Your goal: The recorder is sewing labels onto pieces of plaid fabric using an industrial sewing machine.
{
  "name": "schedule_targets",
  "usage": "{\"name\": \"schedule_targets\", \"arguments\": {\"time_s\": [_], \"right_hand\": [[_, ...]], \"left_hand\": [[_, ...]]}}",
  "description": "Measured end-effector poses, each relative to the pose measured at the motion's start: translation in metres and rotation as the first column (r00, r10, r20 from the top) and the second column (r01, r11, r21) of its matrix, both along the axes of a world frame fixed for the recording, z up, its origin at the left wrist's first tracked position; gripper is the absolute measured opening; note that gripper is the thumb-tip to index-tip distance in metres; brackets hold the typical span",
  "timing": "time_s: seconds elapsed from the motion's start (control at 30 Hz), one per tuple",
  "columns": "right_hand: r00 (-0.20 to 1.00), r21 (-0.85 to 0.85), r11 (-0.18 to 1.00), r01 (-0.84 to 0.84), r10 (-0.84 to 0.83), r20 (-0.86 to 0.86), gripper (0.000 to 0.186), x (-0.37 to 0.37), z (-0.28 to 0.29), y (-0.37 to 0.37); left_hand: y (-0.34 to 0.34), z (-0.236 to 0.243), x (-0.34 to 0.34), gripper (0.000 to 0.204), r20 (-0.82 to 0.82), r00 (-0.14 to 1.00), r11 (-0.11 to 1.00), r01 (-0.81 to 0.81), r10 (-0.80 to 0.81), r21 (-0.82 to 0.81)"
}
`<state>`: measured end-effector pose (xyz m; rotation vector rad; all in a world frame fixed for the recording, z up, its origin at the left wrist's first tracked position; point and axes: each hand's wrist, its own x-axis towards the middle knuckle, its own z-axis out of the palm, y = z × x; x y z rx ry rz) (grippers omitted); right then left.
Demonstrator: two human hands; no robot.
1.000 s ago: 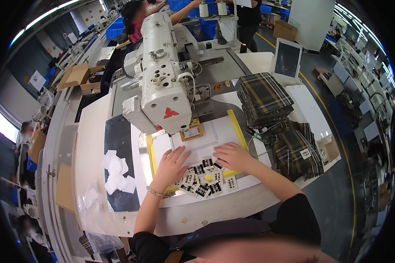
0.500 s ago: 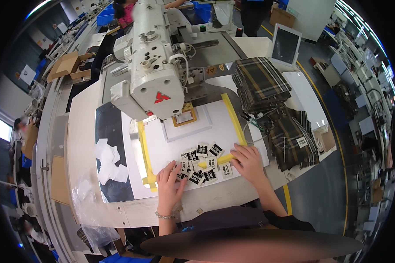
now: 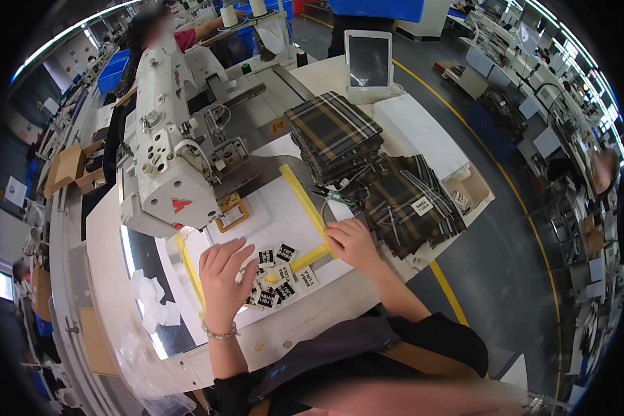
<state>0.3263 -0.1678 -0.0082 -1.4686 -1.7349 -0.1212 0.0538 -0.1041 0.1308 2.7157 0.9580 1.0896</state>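
My left hand (image 3: pixel 222 281) is raised over the left side of a loose pile of small black and off-white woven labels (image 3: pixel 286 252), fingers apart and nothing visible in them. A bracelet circles that wrist. My right hand (image 3: pixel 351 243) is at the right end of the yellow-taped border (image 3: pixel 302 197), its fingers loosely bent and nothing seen in them. The labels lie partly overlapping on a white sheet (image 3: pixel 256 229), some hidden behind my left hand. Beyond them stands a white industrial sewing machine (image 3: pixel 166 177) with a brass-coloured frame (image 3: pixel 233 216) under its head.
At the right lie a folded stack of dark plaid fabric (image 3: pixel 336 128) and looser plaid pieces (image 3: pixel 402 201), with green-handled thread snips (image 3: pixel 347 198) beside them. A screen (image 3: pixel 369 61) stands behind. White paper scraps (image 3: pixel 154 301) are at the left. A co-worker (image 3: pixel 180 35) sits beyond the machine.
The view has swung to the right. My left hand has lifted from the labels' left edge, and my right hand has drawn its fingers in near the tape corner.
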Motion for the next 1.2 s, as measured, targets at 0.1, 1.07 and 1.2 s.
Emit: {"name": "schedule_targets", "arguments": {"time_s": [0.1,1.07,1.2], "right_hand": [[0.998,0.003,0.998,-0.057,0.057,-0.016,0.015,-0.002,-0.005,-0.002],[0.98,0.0,1.0,0.004,-0.004,0.201,0.036,0.094,0.072,0.009],[0.951,-0.178,0.969,0.171,-0.115,0.288,0.055,0.115,0.079,0.022]], "left_hand": [[0.032,0.027,0.055,0.018,-0.011,0.993,0.988,0.116,-0.115,0.103],[0.142,0.037,0.225,0.045,-0.411,0.856,0.929,0.186,-0.312,-0.319],[0.145,0.038,0.225,0.045,-0.416,0.846,0.926,0.211,-0.333,-0.313]]}}
